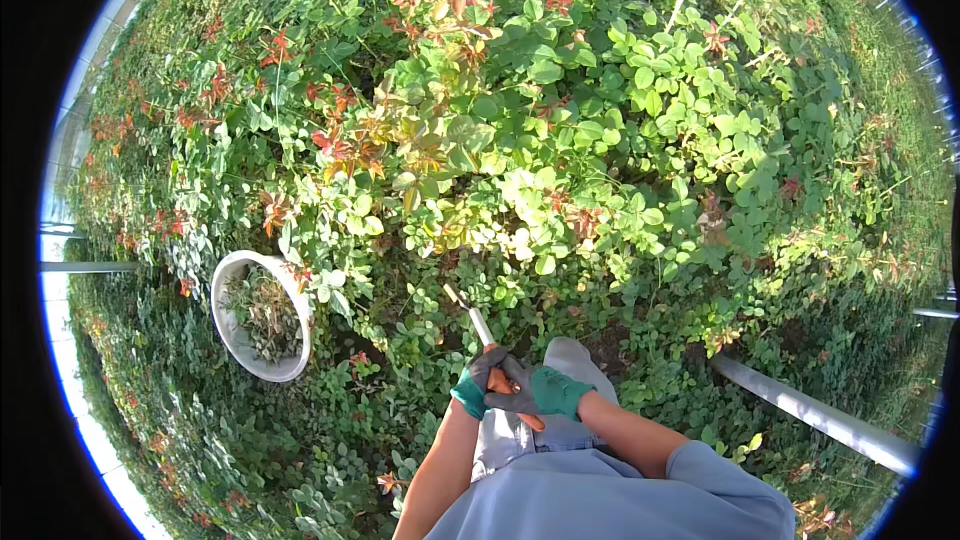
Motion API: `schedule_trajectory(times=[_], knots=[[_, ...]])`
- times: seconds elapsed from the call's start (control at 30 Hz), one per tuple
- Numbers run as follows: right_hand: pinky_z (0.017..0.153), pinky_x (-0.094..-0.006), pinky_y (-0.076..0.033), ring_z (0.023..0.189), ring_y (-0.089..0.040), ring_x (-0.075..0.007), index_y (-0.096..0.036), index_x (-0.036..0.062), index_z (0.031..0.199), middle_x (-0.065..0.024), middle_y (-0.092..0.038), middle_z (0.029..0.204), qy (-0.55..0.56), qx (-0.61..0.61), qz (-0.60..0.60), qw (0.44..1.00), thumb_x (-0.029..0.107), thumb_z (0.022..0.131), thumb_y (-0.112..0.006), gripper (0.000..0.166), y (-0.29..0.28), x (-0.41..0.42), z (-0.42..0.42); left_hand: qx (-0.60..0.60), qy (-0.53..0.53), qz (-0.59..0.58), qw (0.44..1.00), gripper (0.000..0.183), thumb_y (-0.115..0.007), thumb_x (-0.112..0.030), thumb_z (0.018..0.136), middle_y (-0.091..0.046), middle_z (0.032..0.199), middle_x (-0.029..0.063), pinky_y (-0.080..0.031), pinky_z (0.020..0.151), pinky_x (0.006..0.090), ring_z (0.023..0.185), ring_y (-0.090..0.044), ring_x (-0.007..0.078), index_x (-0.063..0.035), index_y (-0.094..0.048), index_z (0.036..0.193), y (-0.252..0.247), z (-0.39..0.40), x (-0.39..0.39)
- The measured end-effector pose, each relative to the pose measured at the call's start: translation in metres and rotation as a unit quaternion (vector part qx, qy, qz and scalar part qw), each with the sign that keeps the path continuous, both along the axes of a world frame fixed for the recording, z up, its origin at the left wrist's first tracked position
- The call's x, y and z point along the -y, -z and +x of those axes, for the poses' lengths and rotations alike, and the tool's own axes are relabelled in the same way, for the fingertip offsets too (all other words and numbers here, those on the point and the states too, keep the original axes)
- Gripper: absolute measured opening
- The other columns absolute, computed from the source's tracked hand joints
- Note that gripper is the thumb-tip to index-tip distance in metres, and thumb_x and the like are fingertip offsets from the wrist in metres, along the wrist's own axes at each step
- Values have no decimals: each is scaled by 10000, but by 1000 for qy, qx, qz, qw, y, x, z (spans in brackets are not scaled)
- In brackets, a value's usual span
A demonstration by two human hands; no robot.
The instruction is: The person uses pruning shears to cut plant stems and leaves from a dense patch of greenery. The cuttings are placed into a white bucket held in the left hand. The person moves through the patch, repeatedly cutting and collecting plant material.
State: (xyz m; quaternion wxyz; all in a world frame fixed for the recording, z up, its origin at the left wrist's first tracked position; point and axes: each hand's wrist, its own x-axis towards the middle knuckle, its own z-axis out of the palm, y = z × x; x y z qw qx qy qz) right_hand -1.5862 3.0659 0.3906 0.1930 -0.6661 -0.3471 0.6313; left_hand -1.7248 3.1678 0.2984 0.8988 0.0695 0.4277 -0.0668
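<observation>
A slim hand tool [481,326] with an orange-brown handle and a pale shaft points up and left from my hands, in front of my body. Its narrow brownish tip lies over low leaves; the exact kind of tool is unclear. My left hand [478,376], in a grey-and-green work glove, is closed around the handle near the shaft. My right hand [529,388], gloved alike, overlaps it and grips the lower handle, whose end shows beneath the palm. The fingers partly hide the handle. Leafy bushes [510,187] that look like roses spread before me.
To the left, a white bucket [225,330] leans among the foliage with dry plant debris [266,315] inside. A grey metal pipe [817,412] slants through the plants on the right. Another pipe [90,267] is at the far left. My shoe [568,352] stands amid low growth.
</observation>
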Motion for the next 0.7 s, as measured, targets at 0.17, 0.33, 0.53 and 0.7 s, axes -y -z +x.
schedule_trajectory(times=[0.17, 0.33, 0.53, 0.7], knots=[[761, -276, -492, 839, -601, -124, -585, 72, 1120, -55, -633, 969, 388, -264, 157, 869, 245, 922, -607, 264, 147, 25, 71, -81, -25, 54, 995, 178, -647, -167, 824, -621, 793, 108, -526, 742, 437, 786, -620, 280, -27, -581, 912, -27, -35, -40], [742, -341, -483, 825, -600, -199, -615, 66, 1007, -80, -638, 897, 434, 152, 104, 882, 287, 900, -533, 258, 241, -37, 179, -333, 161, 362, 856, 379, -646, -14, 762, -591, 782, 109, -499, 510, 361, 586, -588, 213, -2, -491, 1108, -39, -141, -49], [688, -410, -473, 769, -618, -302, -658, 66, 902, -154, -670, 854, 423, 202, 59, 881, 395, 867, -567, 344, 299, -98, 221, -433, 333, 317, 775, 554, -749, -66, 691, -614, 775, 101, -490, 481, 350, 577, -599, 201, 6, -476, 1167, -86, -227, -16], [748, -397, -484, 822, -630, -276, -666, 73, 995, -159, -679, 918, 560, -14, -2, 828, 432, 826, -625, 399, 328, -88, 223, -423, 342, 298, 785, 379, -744, -76, 694, -617, 724, 69, -481, 492, 338, 554, -592, 196, -26, -569, 1027, -77, -274, 52]])
